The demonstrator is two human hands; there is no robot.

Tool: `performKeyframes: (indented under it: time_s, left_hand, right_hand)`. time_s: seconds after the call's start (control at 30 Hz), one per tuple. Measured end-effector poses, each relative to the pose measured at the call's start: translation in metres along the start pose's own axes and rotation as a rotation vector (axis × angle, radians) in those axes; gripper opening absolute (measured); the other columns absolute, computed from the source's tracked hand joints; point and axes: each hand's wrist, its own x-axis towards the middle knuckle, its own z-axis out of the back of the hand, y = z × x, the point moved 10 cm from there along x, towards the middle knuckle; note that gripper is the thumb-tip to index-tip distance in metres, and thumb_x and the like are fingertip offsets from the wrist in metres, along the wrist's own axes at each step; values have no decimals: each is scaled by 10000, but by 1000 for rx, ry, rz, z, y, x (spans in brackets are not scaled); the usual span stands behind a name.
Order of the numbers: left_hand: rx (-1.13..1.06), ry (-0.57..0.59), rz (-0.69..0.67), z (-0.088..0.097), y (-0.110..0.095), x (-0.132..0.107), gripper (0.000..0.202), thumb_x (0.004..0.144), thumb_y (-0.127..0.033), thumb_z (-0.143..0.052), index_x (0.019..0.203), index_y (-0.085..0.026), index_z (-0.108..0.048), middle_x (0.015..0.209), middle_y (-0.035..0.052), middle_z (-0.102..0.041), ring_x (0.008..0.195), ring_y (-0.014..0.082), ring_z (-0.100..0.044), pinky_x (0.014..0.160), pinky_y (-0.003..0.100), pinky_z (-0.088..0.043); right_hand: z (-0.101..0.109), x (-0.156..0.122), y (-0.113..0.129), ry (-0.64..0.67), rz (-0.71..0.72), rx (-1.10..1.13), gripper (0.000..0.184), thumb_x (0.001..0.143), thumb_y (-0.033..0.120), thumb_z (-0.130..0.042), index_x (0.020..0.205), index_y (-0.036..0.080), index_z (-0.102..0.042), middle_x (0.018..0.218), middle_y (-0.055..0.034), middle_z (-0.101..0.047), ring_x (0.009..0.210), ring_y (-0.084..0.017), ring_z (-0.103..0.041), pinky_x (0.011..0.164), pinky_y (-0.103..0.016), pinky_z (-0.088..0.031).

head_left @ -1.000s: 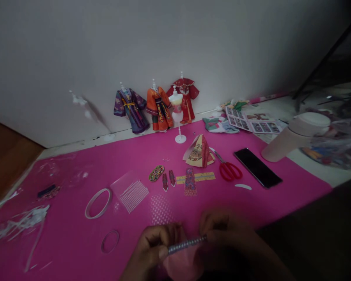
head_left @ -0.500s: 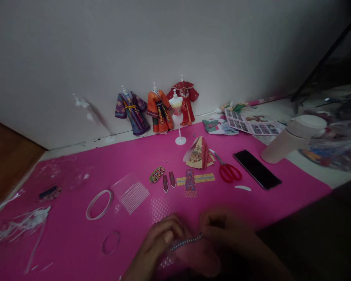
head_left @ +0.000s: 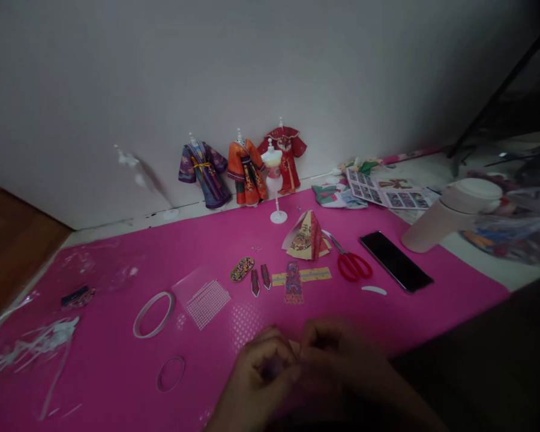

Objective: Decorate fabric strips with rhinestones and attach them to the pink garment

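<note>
My left hand (head_left: 261,375) and my right hand (head_left: 342,360) meet fingertip to fingertip low over the near edge of the pink mat (head_left: 94,360). Both are curled in a pinch, and whatever sits between the fingers is hidden. Just beyond them lie a patterned paper garment piece on a yellow strip (head_left: 293,281), two small dark red pieces (head_left: 260,279) and an oval beaded piece (head_left: 242,269). A sheet of tiny rhinestones (head_left: 207,303) lies to the left of these.
A folded paper skirt (head_left: 306,237), red scissors (head_left: 353,264), a phone (head_left: 395,261) and a white cup (head_left: 452,213) lie to the right. Two tape rings (head_left: 152,314) lie on the left. A bare mannequin (head_left: 274,180) and three dressed ones (head_left: 246,171) stand by the wall.
My hands have closed together; the silver strip and pink fabric seen stretched between them earlier are now covered by my fingers.
</note>
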Motion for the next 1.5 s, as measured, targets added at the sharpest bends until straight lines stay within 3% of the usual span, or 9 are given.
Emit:
performKeyframes:
  time_s: [0.2,0.37,0.53,0.87,1.07,1.23,1.37,1.5]
  left_hand:
    - [-28,26,-93,4,2,-2,130,778,-197,-658,658,-220,-613,718,-29,-601,741,163,-574,937,413,-387]
    - [-92,50,-143,4,4,-5,128,804,-215,-687,694,-227,-622,766,-24,-617,816,176,-581,930,398,-387]
    - [-129,56,-144,3,5,-9,141,805,-159,-678,690,-220,-624,814,-12,-586,834,166,-545,796,316,-423]
    - [-146,66,-150,8,10,-12,99,795,-160,-691,731,-228,-658,986,16,-566,996,213,-549,901,390,-396]
    - [-208,80,-167,4,3,-12,130,770,-122,-720,744,-246,-688,952,0,-575,948,185,-567,897,384,-426]
    - [-254,96,-189,0,-3,-12,94,801,-201,-744,722,-237,-709,890,6,-594,903,179,-577,895,384,-443]
    - [-276,110,-127,-5,6,-14,90,796,-288,-764,741,-232,-720,861,19,-626,950,215,-580,936,417,-411]
    - [-283,101,3,-12,18,-16,90,745,-244,-792,791,-219,-718,864,22,-662,945,230,-592,927,409,-406]
  right_hand:
    - [1,0,-1,-32,-7,80,246,789,364,-701,659,186,-593,617,28,-577,593,-117,-508,562,-243,-378]
    - [6,-3,3,-54,6,120,364,772,497,-728,650,181,-594,598,30,-544,570,-109,-467,541,-239,-361]
    - [14,-4,0,-102,-9,168,391,740,511,-762,636,175,-591,593,30,-551,564,-106,-471,531,-230,-361]
    - [25,-4,-6,-145,-13,281,366,745,482,-771,624,189,-589,535,34,-565,492,-109,-507,495,-229,-395]
    - [25,-5,-12,-129,-43,331,377,748,499,-766,635,184,-593,519,36,-569,481,-106,-513,483,-221,-381]
    - [25,-3,-18,-137,-72,395,400,727,507,-788,636,174,-587,516,39,-561,473,-89,-478,478,-210,-333]
    - [26,1,-22,-157,-82,440,452,716,543,-787,622,173,-546,475,57,-504,441,-70,-388,458,-212,-245]
    - [27,4,-18,-181,-49,439,490,739,557,-762,580,185,-484,463,62,-460,454,-75,-355,477,-230,-231]
